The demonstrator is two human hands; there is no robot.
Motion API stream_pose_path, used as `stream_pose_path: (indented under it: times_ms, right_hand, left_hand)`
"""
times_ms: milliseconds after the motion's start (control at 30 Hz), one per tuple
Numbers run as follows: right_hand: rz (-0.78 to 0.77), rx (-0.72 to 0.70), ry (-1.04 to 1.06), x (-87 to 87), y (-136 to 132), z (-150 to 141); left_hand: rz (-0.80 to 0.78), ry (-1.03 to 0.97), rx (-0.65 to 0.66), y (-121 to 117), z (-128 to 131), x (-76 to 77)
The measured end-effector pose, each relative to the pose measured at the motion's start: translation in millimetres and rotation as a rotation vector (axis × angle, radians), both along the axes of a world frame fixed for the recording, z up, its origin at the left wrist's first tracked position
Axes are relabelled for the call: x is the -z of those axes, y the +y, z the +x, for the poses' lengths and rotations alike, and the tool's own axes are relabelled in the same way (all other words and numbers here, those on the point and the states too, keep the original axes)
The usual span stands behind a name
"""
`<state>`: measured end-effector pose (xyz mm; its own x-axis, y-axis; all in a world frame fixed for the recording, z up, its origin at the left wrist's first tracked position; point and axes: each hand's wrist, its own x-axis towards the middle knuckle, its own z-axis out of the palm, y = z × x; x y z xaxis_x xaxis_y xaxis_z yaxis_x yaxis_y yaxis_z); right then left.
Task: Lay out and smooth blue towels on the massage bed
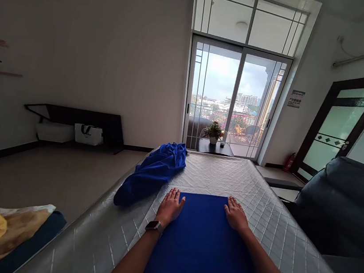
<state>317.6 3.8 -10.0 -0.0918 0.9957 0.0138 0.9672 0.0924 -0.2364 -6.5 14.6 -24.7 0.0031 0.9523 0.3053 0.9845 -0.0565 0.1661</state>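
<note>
A blue cloth (203, 242), folded into a flat, smooth rectangle, lies on a quilted silvery mattress (270, 206). My left hand (171, 206) rests flat on the far left corner of the cloth, fingers stretched forward; a dark watch is on that wrist. Flat on the far right corner lies my right hand (236, 214), its fingers also extended. Both palms touch the fabric without gripping it. Beyond my left hand, a crumpled blue cloth (155, 171) sits in a heap along the mattress's left side.
Yellow and patterned fabrics (4, 234) are piled at the lower left. A black leather sofa (343, 211) stands close on the right. Past the mattress, a small table (205, 147) bears a potted plant (214, 134) before sliding glass doors. A white bag (88, 134) is by the left wall.
</note>
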Motion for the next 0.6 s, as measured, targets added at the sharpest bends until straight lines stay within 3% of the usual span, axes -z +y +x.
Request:
stream_pose_path:
  times_ms: [600]
  right_hand:
    - [0.037, 0.001, -0.015, 2.4, 0.4, -2.4]
  left_hand:
    - [0.010, 0.021, 0.004, 2.6, -3.1, 4.5]
